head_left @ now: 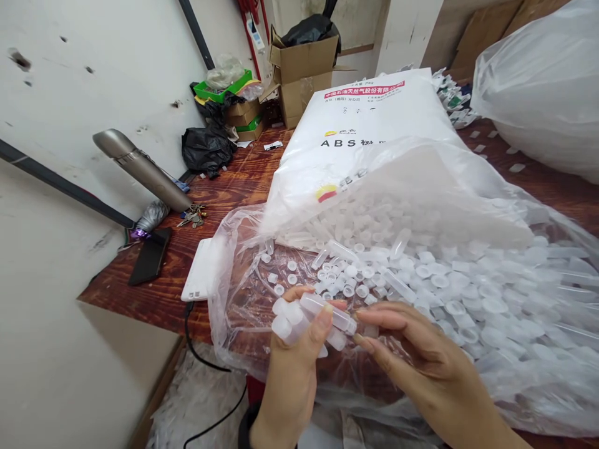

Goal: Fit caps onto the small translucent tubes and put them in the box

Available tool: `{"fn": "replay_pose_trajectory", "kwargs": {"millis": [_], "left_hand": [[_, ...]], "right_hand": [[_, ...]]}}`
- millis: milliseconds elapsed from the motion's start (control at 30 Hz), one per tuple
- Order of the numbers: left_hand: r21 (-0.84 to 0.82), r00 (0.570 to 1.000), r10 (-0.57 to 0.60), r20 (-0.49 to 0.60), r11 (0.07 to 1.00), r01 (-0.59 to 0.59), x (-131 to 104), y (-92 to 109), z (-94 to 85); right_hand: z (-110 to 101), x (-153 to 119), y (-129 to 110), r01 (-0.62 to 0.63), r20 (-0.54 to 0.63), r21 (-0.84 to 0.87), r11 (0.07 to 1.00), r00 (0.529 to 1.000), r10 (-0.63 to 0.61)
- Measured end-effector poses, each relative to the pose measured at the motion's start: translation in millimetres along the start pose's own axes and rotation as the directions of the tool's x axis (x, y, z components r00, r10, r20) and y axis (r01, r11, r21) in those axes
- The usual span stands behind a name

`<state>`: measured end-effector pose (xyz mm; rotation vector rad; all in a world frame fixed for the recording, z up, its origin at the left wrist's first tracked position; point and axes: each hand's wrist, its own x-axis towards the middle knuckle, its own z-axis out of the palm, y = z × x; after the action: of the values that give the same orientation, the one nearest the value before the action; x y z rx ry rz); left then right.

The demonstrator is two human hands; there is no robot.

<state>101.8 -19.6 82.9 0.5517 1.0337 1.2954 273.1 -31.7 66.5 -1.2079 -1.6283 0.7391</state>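
My left hand (299, 362) is closed around several translucent white plastic tubes (290, 321) bunched together. One tube (325, 312) lies on top under my thumb, its narrower end pointing to the right. Beside that end, my right hand (421, 355) has its thumb and fingertips curled together, with a small translucent cap (371, 331) between them, partly hidden by the fingers. Just beyond both hands, loose caps (349, 280) and more tubes are heaped on a clear plastic sheet or bag (234, 249).
A printed white sack (369, 118) lies behind the heap. To the left are a white device with a cable (199, 268), a dark phone (150, 255), keys (193, 216) and a metal flask (140, 168). Cardboard boxes (304, 68) stand behind; a large plastic bag (543, 87) bulges at right.
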Motion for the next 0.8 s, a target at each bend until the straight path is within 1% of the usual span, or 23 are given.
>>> {"fn": "replay_pose_trajectory", "kwargs": {"millis": [133,200,267,400,467,533,567,633,700,733,800], "left_hand": [[0.046,0.999,0.016,0.031,0.999,-0.018,-7,-6,-2.1],[0.055,0.999,0.031,0.035,0.998,-0.033,-11,-8,-1.7],[0.047,0.998,0.055,0.027,0.997,-0.056,-14,-11,1.4],[0.048,0.994,0.113,-0.013,0.993,-0.112,-19,-15,10.5],[0.047,0.992,0.125,-0.031,0.991,-0.123,-20,-16,11.9],[0.033,0.994,0.102,-0.023,0.994,-0.102,-19,-16,10.4],[0.025,0.997,0.082,-0.015,0.996,-0.082,-19,-17,9.2],[0.011,0.999,0.04,-0.001,0.999,-0.04,-20,-18,7.2],[0.003,1.0,0.015,-0.019,1.0,-0.015,-20,-20,6.7],[0.003,0.999,0.013,-0.039,1.0,-0.013,-21,-22,7.0],[0.014,0.997,0.038,-0.061,0.999,-0.037,-20,-24,8.1]], "right_hand": [[2,0,-6,0.077,-0.045,-0.048,0.996,0.996,-0.079],[2,0,-8,0.094,-0.039,-0.054,0.994,0.995,-0.097],[2,0,-10,0.071,-0.019,-0.044,0.996,0.997,-0.072],[0,-2,-13,-0.022,0.045,-0.008,1.0,0.999,0.022],[-1,-5,-14,0.002,0.095,-0.063,0.998,0.996,0.004],[-2,-7,-13,0.066,0.139,-0.133,0.989,0.989,-0.047],[-2,-8,-12,0.081,0.145,-0.141,0.987,0.988,-0.06],[-2,-9,-11,0.043,0.149,-0.105,0.993,0.989,-0.027],[-1,-10,-10,0.0,0.166,-0.078,0.997,0.986,0.013],[-1,-10,-9,0.006,0.179,-0.085,0.996,0.984,0.009],[1,-11,-8,0.062,0.19,-0.112,0.992,0.981,-0.04]]}}
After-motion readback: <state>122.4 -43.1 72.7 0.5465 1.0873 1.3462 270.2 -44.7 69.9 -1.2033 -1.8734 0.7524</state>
